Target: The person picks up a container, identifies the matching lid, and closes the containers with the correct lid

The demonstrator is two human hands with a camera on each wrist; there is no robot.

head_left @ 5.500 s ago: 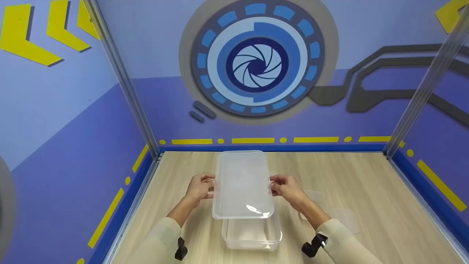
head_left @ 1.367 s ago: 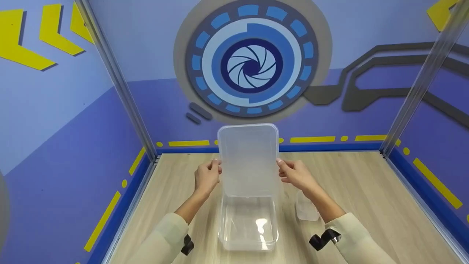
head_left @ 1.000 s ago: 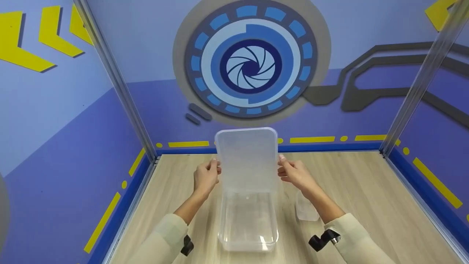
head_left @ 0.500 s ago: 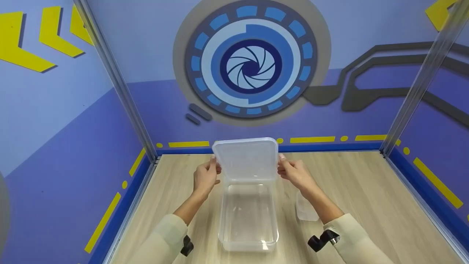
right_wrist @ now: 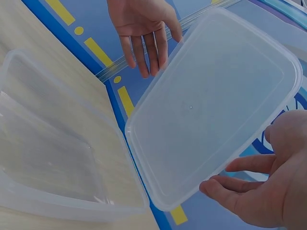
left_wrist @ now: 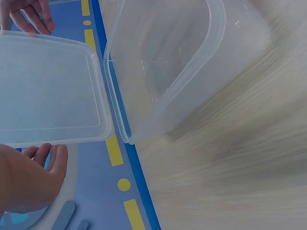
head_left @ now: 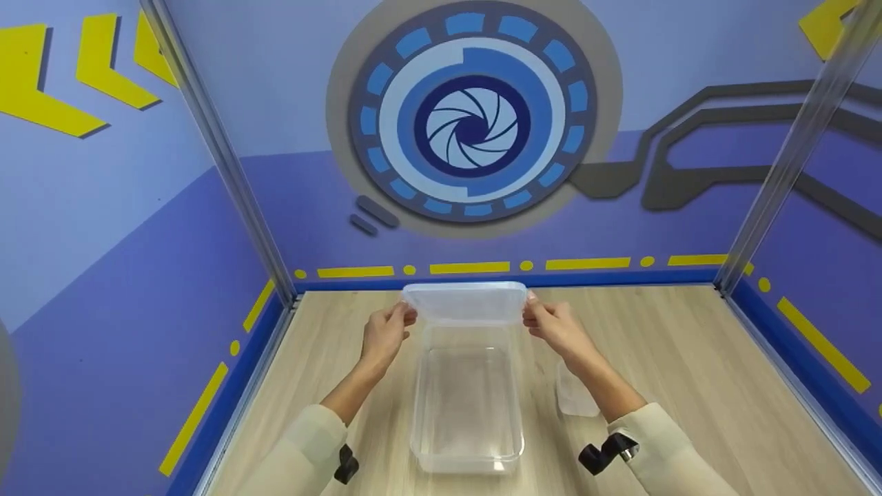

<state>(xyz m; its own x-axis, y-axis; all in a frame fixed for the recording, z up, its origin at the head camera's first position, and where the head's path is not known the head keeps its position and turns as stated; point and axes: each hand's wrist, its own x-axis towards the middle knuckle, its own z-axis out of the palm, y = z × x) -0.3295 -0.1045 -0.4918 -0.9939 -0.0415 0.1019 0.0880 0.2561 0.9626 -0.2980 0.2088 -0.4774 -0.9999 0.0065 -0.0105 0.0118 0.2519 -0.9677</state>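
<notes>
Lid [head_left: 467,303] hung tilted near container [head_left: 462,464]; left hand [head_left: 384,333] and right hand [head_left: 559,327], part-curled, pinched opposite edges, presumably for balance.

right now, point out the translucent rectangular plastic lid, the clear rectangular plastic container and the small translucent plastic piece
translucent rectangular plastic lid [right_wrist: 213,109], right wrist view, middle of its face
clear rectangular plastic container [head_left: 468,406], head view, its floor
small translucent plastic piece [head_left: 575,395], head view, its visible part

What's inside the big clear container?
Inside the clear container, only its bare floor and walls show. In the head view, the lid, held by the left hand and right hand, may hide the container's far rim.
</notes>
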